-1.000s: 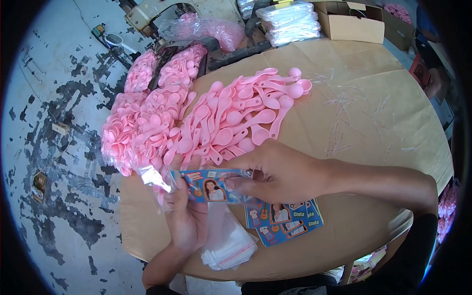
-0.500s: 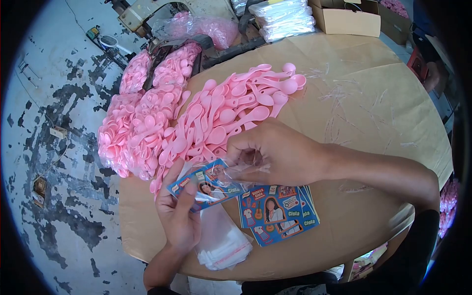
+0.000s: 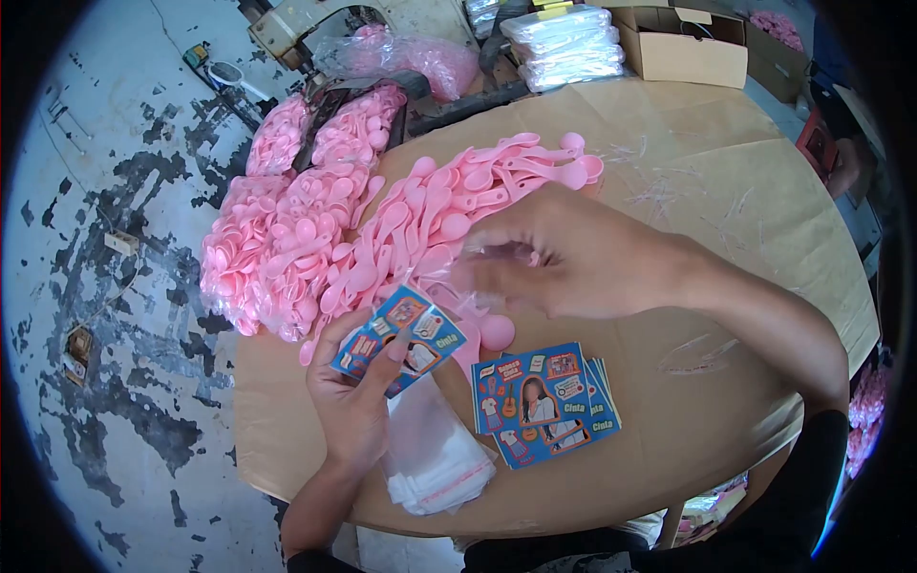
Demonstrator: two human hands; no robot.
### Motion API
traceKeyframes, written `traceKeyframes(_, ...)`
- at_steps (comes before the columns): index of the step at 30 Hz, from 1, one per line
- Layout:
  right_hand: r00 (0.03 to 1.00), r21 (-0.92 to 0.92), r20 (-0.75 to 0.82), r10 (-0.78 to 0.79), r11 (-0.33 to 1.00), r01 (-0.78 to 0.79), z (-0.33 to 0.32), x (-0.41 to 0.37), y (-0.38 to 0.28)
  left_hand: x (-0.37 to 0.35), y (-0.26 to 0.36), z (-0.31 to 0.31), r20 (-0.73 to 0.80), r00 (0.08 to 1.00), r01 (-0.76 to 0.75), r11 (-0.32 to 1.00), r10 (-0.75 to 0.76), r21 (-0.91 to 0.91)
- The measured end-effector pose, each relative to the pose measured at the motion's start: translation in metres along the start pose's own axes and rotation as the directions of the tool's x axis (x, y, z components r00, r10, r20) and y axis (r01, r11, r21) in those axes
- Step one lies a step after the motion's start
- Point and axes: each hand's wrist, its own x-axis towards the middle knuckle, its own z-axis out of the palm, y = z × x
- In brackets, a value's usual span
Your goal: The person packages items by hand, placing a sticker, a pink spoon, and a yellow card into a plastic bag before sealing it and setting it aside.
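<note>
My left hand (image 3: 358, 396) pinches a blue printed card (image 3: 401, 342), which appears to have clear plastic around it, thumb on its face. My right hand (image 3: 564, 256) is curled above and to the right of the card, with clear film between its fingers, partly blurred. Pink spoons (image 3: 420, 215) lie in a heap behind both hands, and one or two lie just below the right hand. A stack of blue cards (image 3: 544, 406) rests on the table in front of me. Left of it, under my left wrist, are clear plastic sleeves (image 3: 435, 458).
The brown-covered table (image 3: 669, 420) has thin clear strips scattered on its right. Bags of pink spoons (image 3: 277, 229) stand at the left edge. Behind are wrapped clear packs (image 3: 564, 48), a cardboard box (image 3: 688, 53) and a machine (image 3: 306, 33). Part of a person shows at far right.
My right hand has moved up and away from the card, drawing the film with it. The card in my left hand is tilted more steeply. Spoons now show below the right hand.
</note>
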Motion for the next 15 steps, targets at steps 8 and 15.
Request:
traceKeyframes(8, 0.99, 0.478, -0.092, 0.11, 0.876, -0.054, 0.048, -0.007, -0.012, 0.007, 0.003, 0.019, 0.269, 0.927, -0.094, 0.858, 0.259, -0.505)
traceKeyframes(15, 0.976, 0.507, -0.02, 0.219, 0.844, -0.179, 0.043, -0.008, -0.025, 0.002, -0.002, 0.002, 0.237, 0.964, -0.033, 0.939, 0.121, -0.343)
